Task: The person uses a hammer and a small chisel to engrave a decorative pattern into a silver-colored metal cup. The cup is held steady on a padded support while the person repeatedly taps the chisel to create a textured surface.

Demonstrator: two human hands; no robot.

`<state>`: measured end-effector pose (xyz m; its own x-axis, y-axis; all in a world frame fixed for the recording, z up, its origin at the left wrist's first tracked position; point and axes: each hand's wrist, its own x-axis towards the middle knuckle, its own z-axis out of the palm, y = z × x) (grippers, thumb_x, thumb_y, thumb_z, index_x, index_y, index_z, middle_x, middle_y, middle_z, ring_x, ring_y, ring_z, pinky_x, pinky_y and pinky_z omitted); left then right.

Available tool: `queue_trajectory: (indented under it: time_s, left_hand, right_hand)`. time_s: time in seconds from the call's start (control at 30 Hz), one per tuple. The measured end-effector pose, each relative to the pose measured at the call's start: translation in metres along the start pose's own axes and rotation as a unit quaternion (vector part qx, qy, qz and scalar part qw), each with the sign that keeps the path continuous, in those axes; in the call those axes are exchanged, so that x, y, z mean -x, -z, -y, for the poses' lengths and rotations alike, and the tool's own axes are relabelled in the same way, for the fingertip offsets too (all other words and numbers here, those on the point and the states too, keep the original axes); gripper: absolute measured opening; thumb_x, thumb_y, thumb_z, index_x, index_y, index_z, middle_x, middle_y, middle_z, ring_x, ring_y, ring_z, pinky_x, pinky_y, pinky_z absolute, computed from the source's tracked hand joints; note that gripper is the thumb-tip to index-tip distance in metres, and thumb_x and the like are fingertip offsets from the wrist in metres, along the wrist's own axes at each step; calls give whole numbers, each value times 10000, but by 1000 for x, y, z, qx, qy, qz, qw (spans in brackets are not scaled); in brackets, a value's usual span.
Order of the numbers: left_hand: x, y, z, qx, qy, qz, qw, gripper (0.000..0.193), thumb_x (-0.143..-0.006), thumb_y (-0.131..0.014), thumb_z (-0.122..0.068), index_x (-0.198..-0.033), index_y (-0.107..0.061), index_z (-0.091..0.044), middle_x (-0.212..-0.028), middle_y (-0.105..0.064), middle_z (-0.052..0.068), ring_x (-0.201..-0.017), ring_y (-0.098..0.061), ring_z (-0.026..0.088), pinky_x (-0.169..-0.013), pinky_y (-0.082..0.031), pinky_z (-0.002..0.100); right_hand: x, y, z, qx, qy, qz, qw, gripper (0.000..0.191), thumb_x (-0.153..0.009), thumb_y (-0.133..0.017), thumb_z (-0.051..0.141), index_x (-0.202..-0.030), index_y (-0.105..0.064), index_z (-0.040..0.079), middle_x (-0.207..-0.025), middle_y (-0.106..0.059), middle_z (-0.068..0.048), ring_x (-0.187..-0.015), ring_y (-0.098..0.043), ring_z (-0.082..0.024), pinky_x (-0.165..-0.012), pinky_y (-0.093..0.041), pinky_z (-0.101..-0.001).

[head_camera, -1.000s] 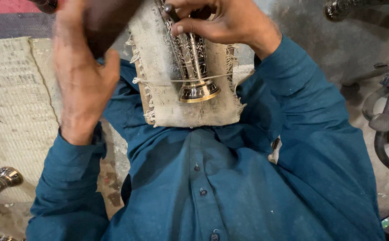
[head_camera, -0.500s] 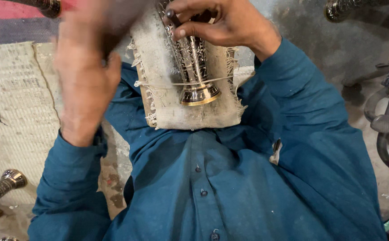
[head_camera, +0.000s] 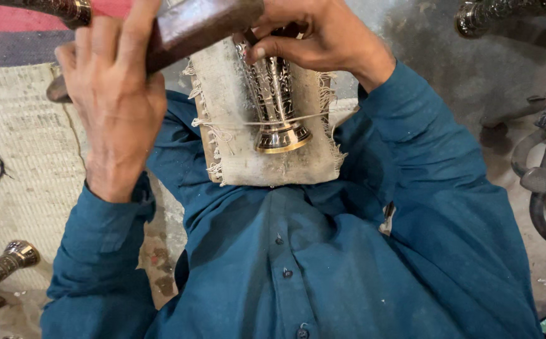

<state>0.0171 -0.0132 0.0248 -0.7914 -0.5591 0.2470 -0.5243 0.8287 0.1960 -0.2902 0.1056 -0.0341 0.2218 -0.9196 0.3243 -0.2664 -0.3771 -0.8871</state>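
Woven mat (head_camera: 15,163) beneath; left hand (head_camera: 113,100) raised, grip holding wooden mallet (head_camera: 191,28); right hand (head_camera: 323,37) pinching chisel (head_camera: 251,37).

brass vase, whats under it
The vase lies on a frayed cloth pad, with a string across both. A brown edge shows beneath; the rest is covered.

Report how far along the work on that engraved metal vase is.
Done: patterning already covers the metal vase body. In hand: the right hand steadies it on the frayed cloth pad; the left hand grips a wooden mallet above. Left: unclear, since the vase's top is hidden under the fingers.
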Motion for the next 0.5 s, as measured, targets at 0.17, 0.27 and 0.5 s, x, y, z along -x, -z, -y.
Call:
queue_trajectory:
  time_s: [0.17,0.27,0.5]
  left_hand:
    - [-3,3,-3,53,-34,-17,998,730,-859,-788,15,-1501,-445,-34,-1369,-518,244,-1315,-501,418,-1137,-405,498]
    - [-3,4,-4,26,15,12,999,766,-834,-781,13,-1530,-474,-68,-1296,-542,238,-1261,-530,412,-1081,-411,523]
    - [-9,2,-8,89,-30,-74,993,809,-839,-712,68,-1540,-352,-112,-1358,-473,245,-1295,-480,434,-1107,-389,534]
  right_hand:
    - [-2,-2,4,-38,-13,0,999,241,-1131,-745,76,-1327,-635,-9,-1139,-753,-101,-1100,-762,-176,-1005,-644,-306]
    - [-3,-1,6,-42,-15,0,999,193,-1130,-742,53,-1284,-647,-13,-1123,-751,-102,-1089,-763,-179,-967,-644,-288]
    - [-4,0,8,-26,6,-8,1000,211,-1123,-726,6,-1303,-623,-36,-1152,-734,-115,-1095,-764,-187,-991,-645,-302]
